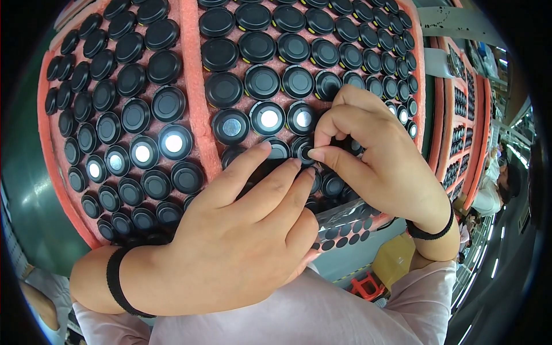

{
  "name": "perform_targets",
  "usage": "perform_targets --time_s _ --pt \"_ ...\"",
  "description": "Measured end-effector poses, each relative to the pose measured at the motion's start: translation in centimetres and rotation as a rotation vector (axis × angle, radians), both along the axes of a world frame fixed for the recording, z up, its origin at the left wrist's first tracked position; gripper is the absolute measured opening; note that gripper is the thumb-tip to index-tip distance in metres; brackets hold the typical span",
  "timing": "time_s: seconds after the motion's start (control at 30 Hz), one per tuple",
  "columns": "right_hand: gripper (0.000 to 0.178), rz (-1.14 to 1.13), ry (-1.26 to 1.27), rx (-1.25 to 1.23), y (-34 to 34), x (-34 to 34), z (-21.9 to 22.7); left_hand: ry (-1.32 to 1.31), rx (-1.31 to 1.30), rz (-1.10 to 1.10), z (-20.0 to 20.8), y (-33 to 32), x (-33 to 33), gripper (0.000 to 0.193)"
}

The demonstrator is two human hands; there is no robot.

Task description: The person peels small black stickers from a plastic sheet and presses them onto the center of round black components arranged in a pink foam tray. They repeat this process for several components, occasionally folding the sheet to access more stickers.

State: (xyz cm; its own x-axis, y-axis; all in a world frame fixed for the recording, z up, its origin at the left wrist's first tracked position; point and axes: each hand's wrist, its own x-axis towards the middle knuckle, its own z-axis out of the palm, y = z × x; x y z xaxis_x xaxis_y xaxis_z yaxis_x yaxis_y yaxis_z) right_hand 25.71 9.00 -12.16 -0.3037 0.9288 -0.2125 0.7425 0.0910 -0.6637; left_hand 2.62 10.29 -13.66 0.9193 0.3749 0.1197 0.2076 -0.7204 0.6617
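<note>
My left hand [247,236] lies over the near rows of round black parts [267,118] with three fingers stretched out. Its index finger is curled, and the thumb is mostly hidden; between them is a clear sheet of round black stickers [345,230]. My right hand [374,135] is closed in a pinch just beyond the left fingertips. Thumb and index finger meet at the edge of a small round black part [301,149]; whatever they pinch is too small or hidden to name.
Pink foam trays [192,69] hold many black round parts in rows, split by a foam ridge. More filled trays [460,126] stand at the right. A cardboard box [394,261] and a red plastic stool [368,286] are below the near edge. Other people sit farther right.
</note>
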Motion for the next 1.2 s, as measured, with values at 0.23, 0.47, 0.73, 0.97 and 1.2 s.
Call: perform_targets --time_s 0.23,0.47,0.73,0.97,1.2 --pt "0.013 -0.011 -0.005 0.009 0.0 -0.1 -0.1 0.002 0.005 0.014 0.0 -0.1 0.1 0.04" --pt "0.013 -0.001 -0.036 0.04 0.0 -0.3 -0.2 -0.012 0.0 0.022 -0.1 -0.1 0.1 0.04" --pt "0.014 -0.083 -0.013 0.011 -0.2 -0.8 0.1 -0.019 0.002 0.023 -0.2 -0.2 0.1 0.041" --pt "0.015 -0.019 0.003 0.101 -0.6 0.0 1.8 -0.07 -0.01 0.042 -0.4 0.0 0.3 0.04" --pt "0.018 0.034 0.159 -0.057 -2.5 -0.2 5.2 -0.032 -0.018 0.07 0.2 0.5 -0.3 0.039"
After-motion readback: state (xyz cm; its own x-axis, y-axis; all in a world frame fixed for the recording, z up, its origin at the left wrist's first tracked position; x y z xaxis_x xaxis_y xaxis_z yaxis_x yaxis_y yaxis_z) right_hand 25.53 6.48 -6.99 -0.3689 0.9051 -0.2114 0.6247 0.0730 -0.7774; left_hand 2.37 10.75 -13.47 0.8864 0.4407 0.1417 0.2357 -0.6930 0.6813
